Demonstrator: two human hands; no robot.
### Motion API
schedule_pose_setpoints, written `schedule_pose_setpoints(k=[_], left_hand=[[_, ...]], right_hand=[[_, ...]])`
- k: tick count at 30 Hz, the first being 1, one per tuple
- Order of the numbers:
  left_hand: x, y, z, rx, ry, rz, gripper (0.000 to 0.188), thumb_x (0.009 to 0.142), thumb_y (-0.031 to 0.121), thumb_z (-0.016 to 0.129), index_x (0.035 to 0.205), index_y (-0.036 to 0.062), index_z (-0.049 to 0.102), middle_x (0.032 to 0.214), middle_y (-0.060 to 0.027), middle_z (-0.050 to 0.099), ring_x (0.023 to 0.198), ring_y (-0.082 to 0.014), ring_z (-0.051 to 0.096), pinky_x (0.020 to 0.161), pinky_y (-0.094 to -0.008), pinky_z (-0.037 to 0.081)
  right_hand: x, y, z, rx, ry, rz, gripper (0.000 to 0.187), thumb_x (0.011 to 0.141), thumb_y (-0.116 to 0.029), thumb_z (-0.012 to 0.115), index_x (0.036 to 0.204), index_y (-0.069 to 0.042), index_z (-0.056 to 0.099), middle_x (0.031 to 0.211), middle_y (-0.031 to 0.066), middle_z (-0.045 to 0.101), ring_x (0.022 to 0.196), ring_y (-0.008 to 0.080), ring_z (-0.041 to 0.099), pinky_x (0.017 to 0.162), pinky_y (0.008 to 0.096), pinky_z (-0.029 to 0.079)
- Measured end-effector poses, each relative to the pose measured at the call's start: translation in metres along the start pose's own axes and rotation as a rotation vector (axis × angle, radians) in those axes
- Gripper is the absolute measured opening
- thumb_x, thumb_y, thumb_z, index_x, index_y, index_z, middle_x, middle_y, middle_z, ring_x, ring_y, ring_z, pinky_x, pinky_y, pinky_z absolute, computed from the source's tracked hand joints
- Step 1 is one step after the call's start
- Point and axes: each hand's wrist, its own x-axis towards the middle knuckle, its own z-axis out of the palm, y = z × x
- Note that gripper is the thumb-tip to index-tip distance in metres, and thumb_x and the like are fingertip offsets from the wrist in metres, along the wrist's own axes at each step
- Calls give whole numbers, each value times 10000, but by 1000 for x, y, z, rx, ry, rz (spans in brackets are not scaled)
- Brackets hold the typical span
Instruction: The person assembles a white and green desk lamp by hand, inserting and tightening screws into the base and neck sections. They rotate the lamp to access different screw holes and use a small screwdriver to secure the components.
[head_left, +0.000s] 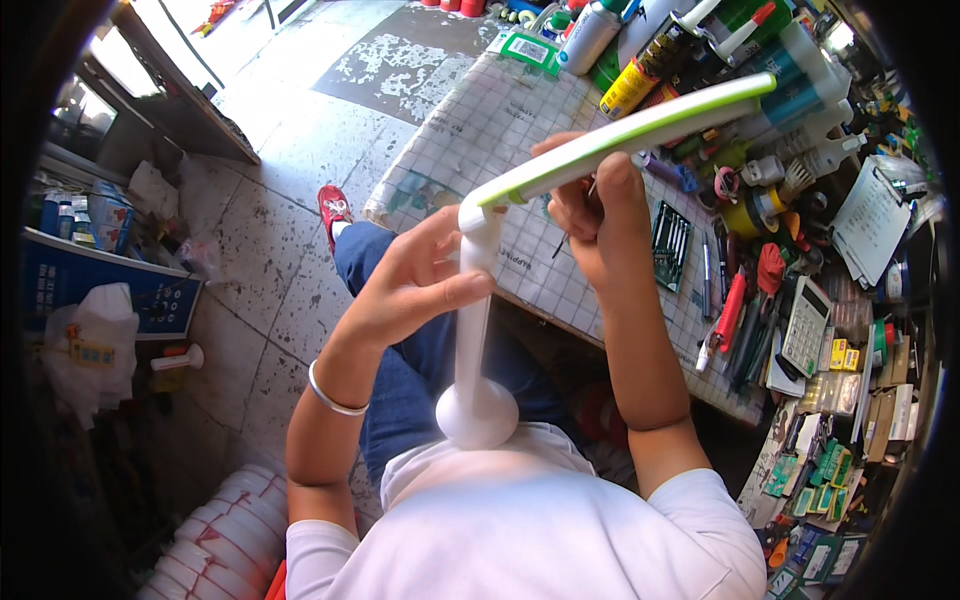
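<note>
Nearest us: the lamp's (474, 330) round white base (477, 413) rests against our shirt (560, 500), stem (470, 355) pointing away, so the lamp's btwn our hands, not on the tabletop.

L hand (412, 280): fingers (430, 240) curled round the lamp's stem just below the hinge (478, 212), closed to about stem width. R hand (608, 230): thumb (620, 180) up at the near edge of the lamp's green/white head (640, 130), the rest bent in under it, nearly closed, w/ a thin dark rod (559, 245) btwn them, prob. a small driver. Whether it touches the lamp is hidden; can't tell.

To do this well, we'd brace the base vs. our body, grip firmly near the hinge so the head doesn't swing, use the R thumb as a rest & line the rod up straight before pressing. Light force only, b/c plastic prob. marks or cracks easily. Tilting the lamp for a look at its underside would help; from up here that side's out of sight.

Beyond the lamp: tabletop (470, 140), gridded cover. R of the lamp: slim-rod set (672, 245), pens (707, 285), red tool (730, 305), then calc (805, 327). Past the lamp's head, farthest: yellow can (630, 90) & spray can (590, 38).
</note>
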Motion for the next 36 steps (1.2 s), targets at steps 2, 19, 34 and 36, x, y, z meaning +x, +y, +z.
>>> schedule_pose_setpoints(k=[2,19,34,36], left_hand=[[-2,-1,1,-10,-7,-1,561,780,176,738,1239,-3,470,1012,-45,543,961,-108,518,862,-281,423],[4,14,38,655,185,350,515,659,209,804,1054,9,542,917,-95,559,833,-197,565,735,-295,477],[-8,13,53,702,270,512,522,622,228,798,1023,11,544,911,-118,565,758,-235,588,644,-304,489],[-6,11,52,747,290,544,512,635,233,790,1024,11,541,913,-120,564,749,-250,584,642,-314,487]], right_hand=[[-7,1,4,29,77,4,672,766,-587,634,966,53,586,527,-58,347,412,18,232,397,201,159],[-44,8,30,389,334,238,579,840,-629,487,984,-71,540,706,13,542,550,57,479,472,182,369],[-57,19,15,695,141,165,499,780,-550,568,915,-72,520,840,87,575,750,199,573,642,326,473],[-54,8,27,609,334,205,496,782,-546,558,896,-63,536,784,70,584,694,182,580,601,294,469]])
